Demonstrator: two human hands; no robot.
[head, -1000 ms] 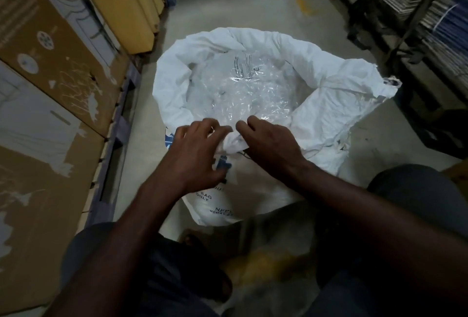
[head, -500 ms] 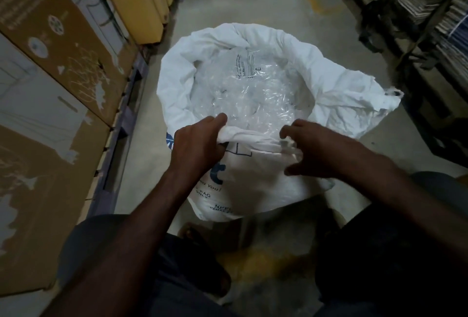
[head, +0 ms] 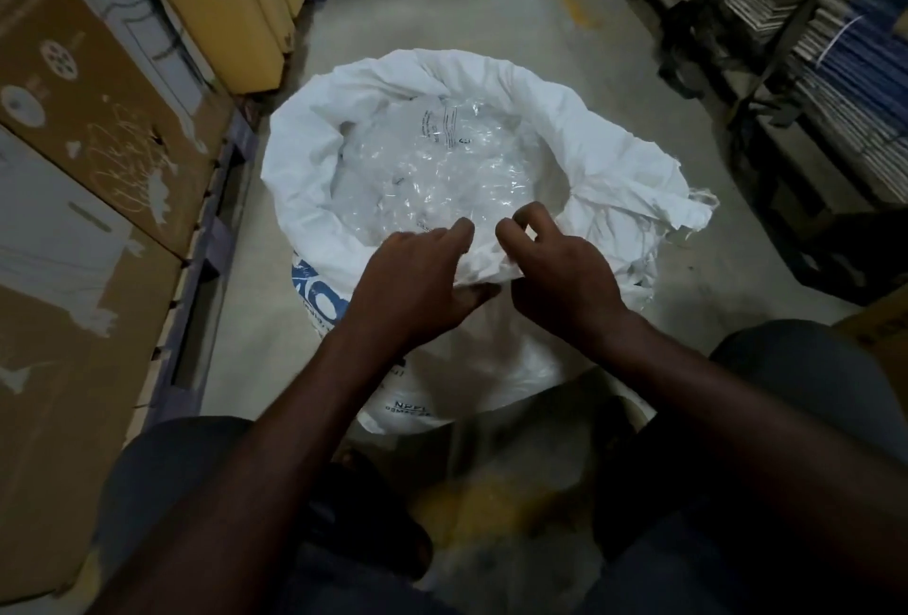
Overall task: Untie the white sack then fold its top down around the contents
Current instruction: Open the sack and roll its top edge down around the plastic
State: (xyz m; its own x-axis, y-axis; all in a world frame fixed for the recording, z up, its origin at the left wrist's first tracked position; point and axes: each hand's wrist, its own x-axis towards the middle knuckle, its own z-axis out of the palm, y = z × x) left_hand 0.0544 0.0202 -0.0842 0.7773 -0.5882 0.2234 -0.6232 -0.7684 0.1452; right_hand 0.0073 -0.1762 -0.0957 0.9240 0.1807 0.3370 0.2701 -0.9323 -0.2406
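Left hand (head: pixel 417 280) and right hand (head: pixel 560 270), two total, both pinching the near rim of one white sack (head: pixel 614 162), clear plastic (head: pixel 442 172) inside

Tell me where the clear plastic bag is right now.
In the head view, the clear plastic bag lies inside the open white sack at centre frame, just beyond both hands.

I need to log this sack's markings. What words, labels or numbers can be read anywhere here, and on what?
"NPPL", partly cut off: white sack, lower front.
Large blue letters on the sack's left side: mostly hidden, unreadable.
Black print on the clear plastic contents: too small.
Cardboard boxes: symbols only, no legible words.
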